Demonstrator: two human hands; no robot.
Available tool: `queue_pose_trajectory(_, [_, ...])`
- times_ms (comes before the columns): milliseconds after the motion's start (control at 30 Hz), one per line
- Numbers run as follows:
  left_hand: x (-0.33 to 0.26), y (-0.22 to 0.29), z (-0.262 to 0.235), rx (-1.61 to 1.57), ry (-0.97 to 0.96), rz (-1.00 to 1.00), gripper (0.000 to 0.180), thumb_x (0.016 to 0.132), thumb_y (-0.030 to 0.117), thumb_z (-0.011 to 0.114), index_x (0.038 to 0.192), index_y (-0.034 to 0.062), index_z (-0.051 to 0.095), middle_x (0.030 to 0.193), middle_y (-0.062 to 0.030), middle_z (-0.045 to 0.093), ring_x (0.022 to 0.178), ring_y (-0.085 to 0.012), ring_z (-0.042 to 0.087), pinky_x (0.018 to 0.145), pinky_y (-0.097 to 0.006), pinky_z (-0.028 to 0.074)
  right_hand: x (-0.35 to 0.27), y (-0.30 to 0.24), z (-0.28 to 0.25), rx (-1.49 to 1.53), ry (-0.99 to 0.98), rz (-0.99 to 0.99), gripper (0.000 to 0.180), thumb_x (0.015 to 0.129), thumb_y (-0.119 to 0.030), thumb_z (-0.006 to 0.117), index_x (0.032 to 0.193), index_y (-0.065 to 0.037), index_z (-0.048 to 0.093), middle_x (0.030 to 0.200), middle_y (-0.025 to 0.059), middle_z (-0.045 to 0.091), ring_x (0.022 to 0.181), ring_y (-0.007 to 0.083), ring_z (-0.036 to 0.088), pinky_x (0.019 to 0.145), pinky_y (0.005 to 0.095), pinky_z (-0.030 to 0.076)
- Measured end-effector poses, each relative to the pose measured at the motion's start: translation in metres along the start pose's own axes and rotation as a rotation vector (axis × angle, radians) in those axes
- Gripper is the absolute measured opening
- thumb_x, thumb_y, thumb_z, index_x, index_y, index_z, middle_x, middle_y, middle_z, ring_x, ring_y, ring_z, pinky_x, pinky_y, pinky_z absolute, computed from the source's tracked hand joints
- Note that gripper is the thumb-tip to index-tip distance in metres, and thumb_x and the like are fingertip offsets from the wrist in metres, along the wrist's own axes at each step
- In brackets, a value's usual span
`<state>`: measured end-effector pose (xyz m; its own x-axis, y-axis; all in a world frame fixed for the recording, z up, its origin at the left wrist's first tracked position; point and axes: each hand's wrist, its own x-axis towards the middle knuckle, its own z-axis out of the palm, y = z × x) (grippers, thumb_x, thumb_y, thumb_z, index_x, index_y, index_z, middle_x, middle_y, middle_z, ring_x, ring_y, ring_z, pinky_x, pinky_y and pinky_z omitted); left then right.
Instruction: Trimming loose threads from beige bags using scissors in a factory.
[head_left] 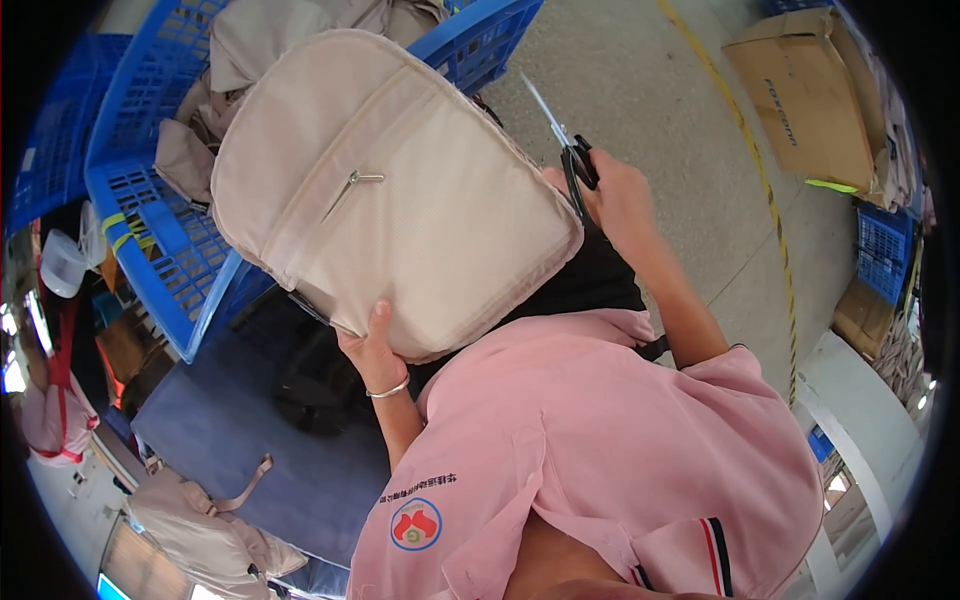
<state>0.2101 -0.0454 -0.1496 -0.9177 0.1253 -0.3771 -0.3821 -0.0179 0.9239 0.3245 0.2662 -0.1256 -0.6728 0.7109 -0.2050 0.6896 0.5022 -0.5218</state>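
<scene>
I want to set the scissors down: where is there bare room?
Bare floor shows between the scissors in the right hand and the yellow-black line. The dark blue surface looks open between the left hand and the strapped bag. The blue crate is crowded with beige fabric.

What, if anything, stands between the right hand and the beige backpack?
Nothing visible except the black-handled scissors that the right hand holds beside the right edge of the beige backpack. The left hand holds its lower edge.
</scene>
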Motion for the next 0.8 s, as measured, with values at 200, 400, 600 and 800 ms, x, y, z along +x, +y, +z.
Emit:
queue_pose_trajectory(200, [-0.016, -0.001, -0.007, -0.022, 0.102, 0.072, 0.038, 0.093, 0.011, 0.062, 0.128, -0.0026, 0.051, 0.12, -0.008, 0.06, 0.108, -0.0164, 0.056, 0.096, -0.03, 0.043, -0.019, 0.001, -0.025, 0.068, -0.308, 0.13, 0.067, 0.078, -0.067, 0.066, 0.084, 0.0, 0.057, 0.076, 0.0202, 0.061, 0.076, 0.039, 0.063, 0.067, 0.0452, 0.048])
queue_pose_trajectory(400, [-0.051, -0.008, -0.029, -0.022, 0.121, -0.063, 0.026, 0.098, 0.017, 0.058, 0.117, 0.0002, 0.054, 0.112, -0.0065, 0.061, 0.101, -0.0138, 0.055, 0.091, -0.027, 0.043, -0.048, 0.014, -0.033, -0.062, -0.233, 0.014, 0.068, 0.077, -0.065, 0.067, 0.095, 0.0, 0.058, 0.086, 0.0202, 0.064, 0.081, 0.0398, 0.063, 0.069, 0.0456, 0.049])
queue_pose_trajectory(600, [-0.056, -0.011, -0.033, -0.007, 0.085, -0.053, 0.018, 0.098, 0.015, 0.059, 0.111, 0.0025, 0.058, 0.106, -0.0038, 0.062, 0.098, -0.0107, 0.055, 0.089, -0.025, 0.044, -0.067, 0.011, -0.021, -0.142, -0.048, -0.087, 0.065, 0.08, -0.061, 0.067, 0.094, 0.001, 0.054, 0.088, 0.0188, 0.061, 0.077, 0.0391, 0.061, 0.064, 0.0449, 0.047])
queue_pose_trajectory(800, [-0.057, -0.009, -0.027, 0.017, 0.05, -0.058, 0.018, 0.098, 0.014, 0.06, 0.111, 0.0021, 0.058, 0.104, -0.0028, 0.062, 0.095, -0.0102, 0.055, 0.088, -0.025, 0.044, -0.05, 0.026, -0.012, -0.134, -0.185, -0.021, 0.063, 0.081, -0.062, 0.067, 0.086, 0.0, 0.059, 0.064, 0.0116, 0.06, 0.059, 0.0348, 0.062, 0.055, 0.0427, 0.048])
